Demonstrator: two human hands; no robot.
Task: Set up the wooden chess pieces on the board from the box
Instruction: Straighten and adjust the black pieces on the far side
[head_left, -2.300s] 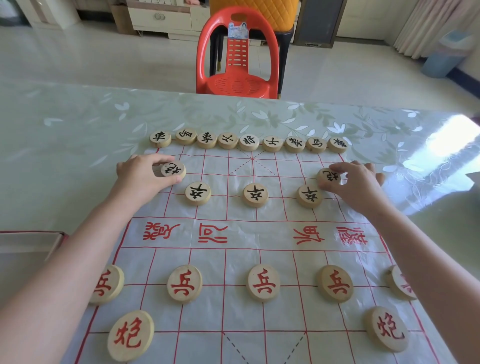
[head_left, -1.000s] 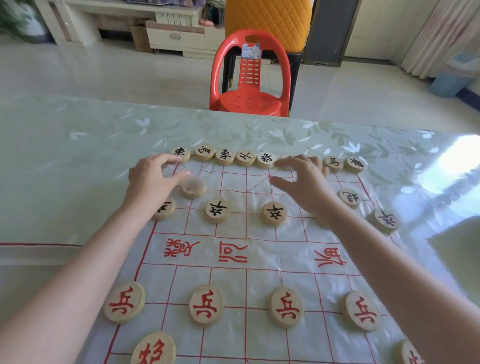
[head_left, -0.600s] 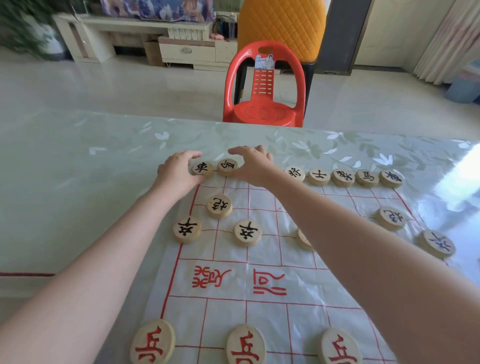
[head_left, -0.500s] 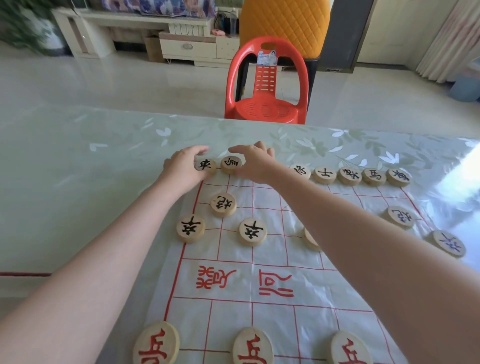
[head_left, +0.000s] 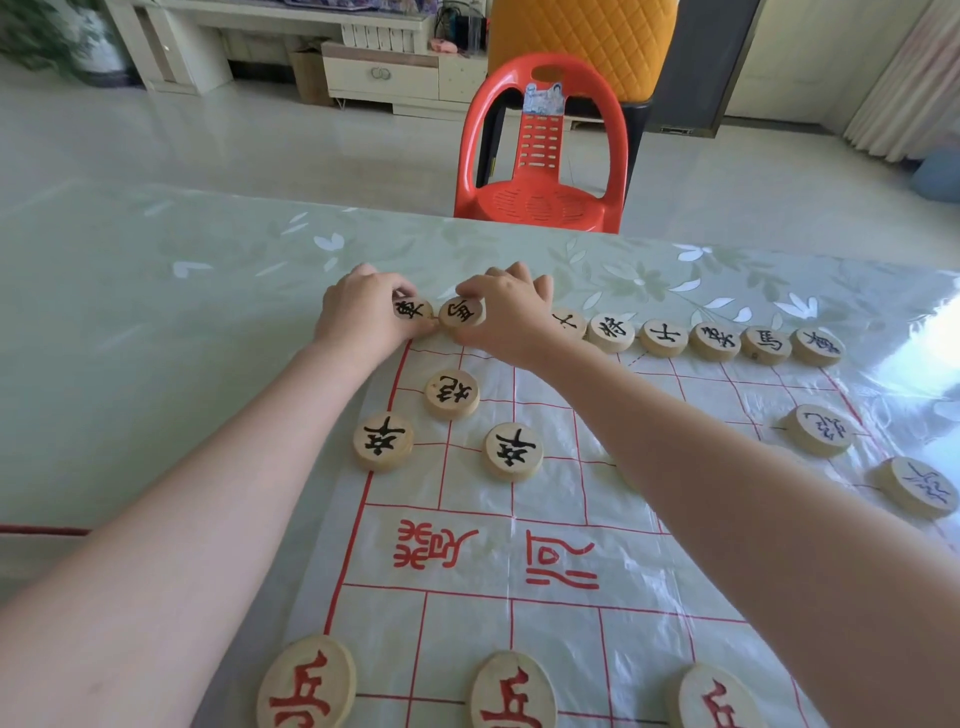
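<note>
Floral worktop (head_left: 156, 322): left hand (head_left: 358, 319) and right hand (head_left: 511, 319) clamped fingers (head_left: 400, 288) on chariot piece (head_left: 412, 310) and horse piece (head_left: 461, 312), seemingly light, rigid wooden discs best pinched at the rim.

Both bare forearms stretch forward, the right one angling in from the lower right. The left hand (head_left: 363, 314) curls thumb and fingers round a wooden disc (head_left: 413, 310). The right hand (head_left: 506, 319), just beside it, pinches the next disc (head_left: 461, 312).
</note>
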